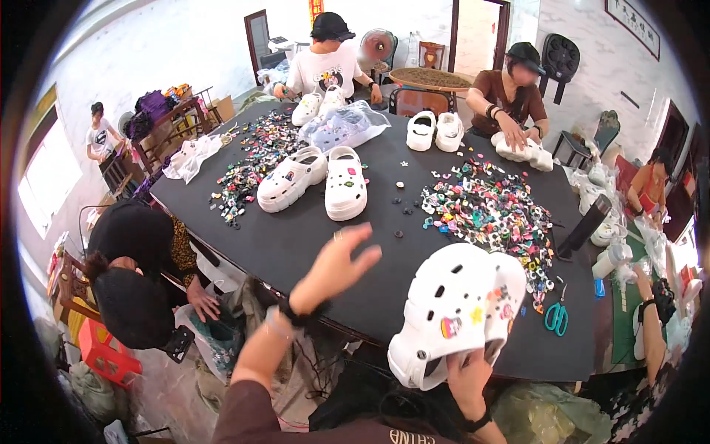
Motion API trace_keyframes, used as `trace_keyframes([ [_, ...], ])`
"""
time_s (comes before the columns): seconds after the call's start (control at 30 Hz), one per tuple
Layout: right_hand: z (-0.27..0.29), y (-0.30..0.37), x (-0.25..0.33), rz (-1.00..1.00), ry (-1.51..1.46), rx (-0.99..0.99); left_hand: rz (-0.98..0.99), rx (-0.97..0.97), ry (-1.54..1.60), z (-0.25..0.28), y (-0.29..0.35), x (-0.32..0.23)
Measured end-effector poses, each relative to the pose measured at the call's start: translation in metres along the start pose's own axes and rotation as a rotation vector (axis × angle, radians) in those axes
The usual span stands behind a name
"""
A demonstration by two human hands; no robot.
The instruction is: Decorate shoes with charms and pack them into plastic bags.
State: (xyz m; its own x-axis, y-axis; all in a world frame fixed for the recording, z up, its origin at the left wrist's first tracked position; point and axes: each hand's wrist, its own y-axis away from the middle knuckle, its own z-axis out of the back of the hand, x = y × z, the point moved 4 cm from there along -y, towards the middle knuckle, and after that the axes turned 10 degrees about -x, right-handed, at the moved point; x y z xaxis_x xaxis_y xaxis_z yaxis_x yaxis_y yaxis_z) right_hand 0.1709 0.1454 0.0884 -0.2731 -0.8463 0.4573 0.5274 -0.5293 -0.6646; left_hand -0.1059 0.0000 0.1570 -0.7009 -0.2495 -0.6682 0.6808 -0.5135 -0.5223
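Observation:
Near the table's front edge, a pair of white clogs (438, 311) dotted with colourful charms is held up by my right hand (470, 383). Its fingers reach in at the heel openings, partly hidden by the shoes. My left hand (336, 268) hovers over the dark table (288, 248) with fingers spread and nothing in them. Just beyond it stands another pair of white clogs (345, 185) with charms on them. A heap of small colourful shoe charms (492, 211) lies to the right, past the held clogs.
A second charm heap (251, 159) spreads at the left. More white clogs (435, 132) and a plastic bag (346, 127) sit at the far side. Teal scissors (556, 318) lie right. Co-workers sit around the table; one bends over close at my left, beside a red stool (107, 354).

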Motion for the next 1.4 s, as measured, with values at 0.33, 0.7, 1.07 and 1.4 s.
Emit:
trace_keyframes([
  [0.33,-0.021,0.024,0.012,-0.139,0.079,0.114,0.303,-0.225,-0.719,-0.020,-0.194,0.175],
  [0.7,-0.022,0.011,0.028,-0.005,0.171,0.191,0.668,0.263,-0.997,0.028,-0.202,0.214],
  [1.07,-0.027,0.015,0.026,-0.038,0.011,0.114,0.261,0.338,-0.736,0.041,-0.199,0.244],
  [1.4,0.156,0.016,-0.123,-0.834,-0.793,-0.343,-0.285,0.061,-0.737,0.010,-0.191,0.274],
])
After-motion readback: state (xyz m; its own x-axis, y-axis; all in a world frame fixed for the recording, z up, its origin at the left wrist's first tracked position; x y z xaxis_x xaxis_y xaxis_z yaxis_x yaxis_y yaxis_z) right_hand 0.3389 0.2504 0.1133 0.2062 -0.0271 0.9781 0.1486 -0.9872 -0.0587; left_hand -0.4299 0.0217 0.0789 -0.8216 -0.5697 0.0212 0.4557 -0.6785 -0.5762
